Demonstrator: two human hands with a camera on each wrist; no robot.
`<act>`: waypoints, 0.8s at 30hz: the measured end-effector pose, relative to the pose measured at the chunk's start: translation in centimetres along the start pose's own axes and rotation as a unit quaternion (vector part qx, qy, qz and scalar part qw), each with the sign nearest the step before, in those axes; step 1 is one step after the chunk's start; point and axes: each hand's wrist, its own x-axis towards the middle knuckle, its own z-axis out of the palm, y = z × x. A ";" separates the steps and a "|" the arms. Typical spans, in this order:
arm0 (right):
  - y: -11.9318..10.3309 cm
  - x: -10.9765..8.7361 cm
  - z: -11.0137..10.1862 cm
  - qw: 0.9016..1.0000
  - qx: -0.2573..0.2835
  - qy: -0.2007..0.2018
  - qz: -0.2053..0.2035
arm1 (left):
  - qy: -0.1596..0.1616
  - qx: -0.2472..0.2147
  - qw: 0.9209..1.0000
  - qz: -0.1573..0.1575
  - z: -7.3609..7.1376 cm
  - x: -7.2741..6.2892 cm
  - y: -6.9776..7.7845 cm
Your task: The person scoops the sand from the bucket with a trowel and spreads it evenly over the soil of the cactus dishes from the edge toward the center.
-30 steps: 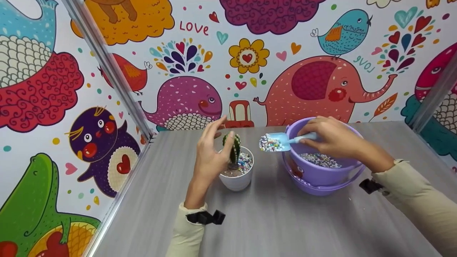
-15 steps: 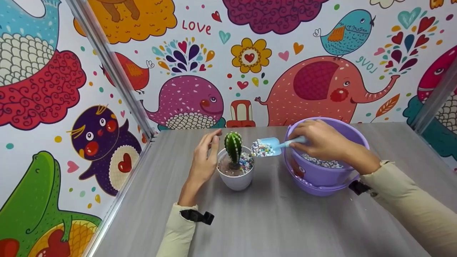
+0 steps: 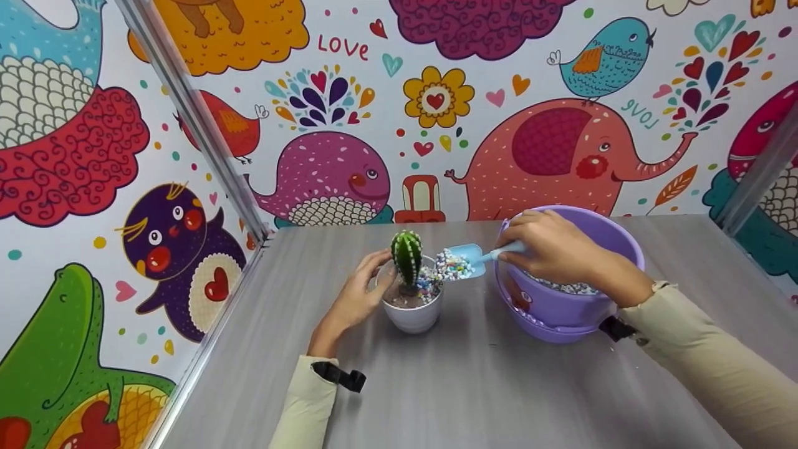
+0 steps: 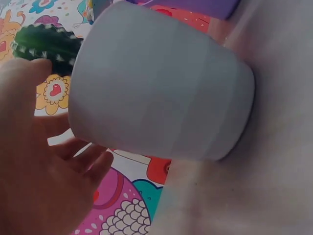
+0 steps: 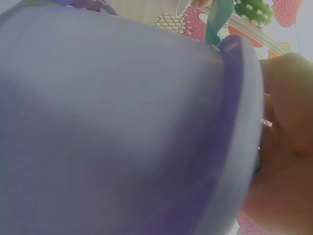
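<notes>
My right hand [image 3: 548, 246] grips the handle of a light blue scoop [image 3: 475, 255] loaded with small multicoloured pebbles [image 3: 454, 266]. The scoop's front edge overlaps the right rim of a white pot [image 3: 411, 318]. In that pot a green cactus [image 3: 407, 255] stands upright in brown soil, with pebbles over the right part of the surface. At the pot's left rim is my left hand [image 3: 358, 293], thumb toward the cactus and fingers behind the pot. The left wrist view shows the pot [image 4: 161, 88] close up, with the loosely bent fingers [image 4: 100, 166] beside its rim.
A purple bucket [image 3: 561, 312] holding more pebbles stands on the grey table [image 3: 474, 393], beneath my right hand. Its wall [image 5: 122, 112] fills most of the right wrist view. Cartoon-printed panels [image 3: 349, 168] close off the back and left sides.
My right hand has carried the loaded scoop left, from beside the bucket to the pot's rim. My left hand drew back from in front of the cactus, then came in to the pot's left rim.
</notes>
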 end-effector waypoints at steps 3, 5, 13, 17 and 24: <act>-0.4 0.3 0.1 1.000 -0.009 0.003 -0.006 | -0.022 -0.005 1.000 -0.016 -0.3 -0.4 -0.3; -0.6 0.5 0.2 1.000 -0.012 0.004 -0.008 | -0.042 -0.015 0.999 -0.029 -0.5 -0.7 -0.3; -1.7 1.0 0.8 1.000 -0.030 -0.006 -0.006 | -0.098 -0.031 0.993 -0.051 -1.1 -1.3 -0.1; -2.1 1.1 1.0 0.999 -0.038 -0.005 -0.005 | -0.093 -0.020 0.994 -0.059 -1.2 -1.4 0.1; -2.3 1.3 1.2 0.998 -0.053 -0.004 -0.015 | -0.083 -0.004 0.995 -0.056 -1.0 -1.4 0.3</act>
